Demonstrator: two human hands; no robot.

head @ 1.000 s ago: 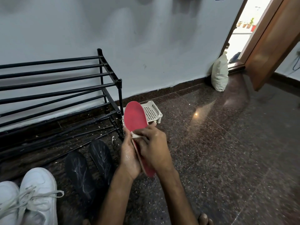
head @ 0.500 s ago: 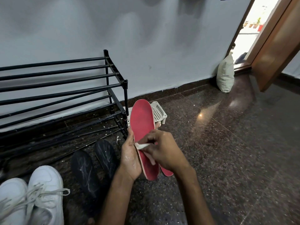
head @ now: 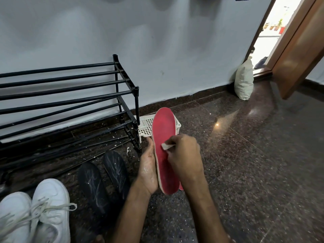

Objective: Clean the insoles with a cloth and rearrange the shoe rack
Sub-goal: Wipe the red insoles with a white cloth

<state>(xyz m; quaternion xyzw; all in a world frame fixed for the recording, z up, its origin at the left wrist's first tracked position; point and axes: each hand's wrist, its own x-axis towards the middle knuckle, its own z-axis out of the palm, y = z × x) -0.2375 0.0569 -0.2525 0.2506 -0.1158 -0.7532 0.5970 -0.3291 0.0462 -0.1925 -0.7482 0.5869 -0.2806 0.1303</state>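
A red insole [head: 164, 135] stands upright in front of me, toe end up. My left hand [head: 148, 170] grips its left edge and back. My right hand [head: 184, 155] presses a small white cloth [head: 165, 146] against the red face near its middle. A sliver of a second red insole [head: 181, 187] shows behind the heel. Two black insoles [head: 93, 185] [head: 116, 170], streaked with white marks, lie flat on the floor to the left. The black metal shoe rack [head: 70, 95] stands bare against the wall.
A pair of white laced sneakers [head: 35, 214] sits at the bottom left. A white plastic basket [head: 146, 127] lies beside the rack's right post. A white sack [head: 244, 81] leans by the open wooden door [head: 301, 48]. Dark speckled stone floor stretches to the right.
The red insole has turned to face me more fully. My right hand with the cloth has slid along its face, and the view has shifted slightly left.
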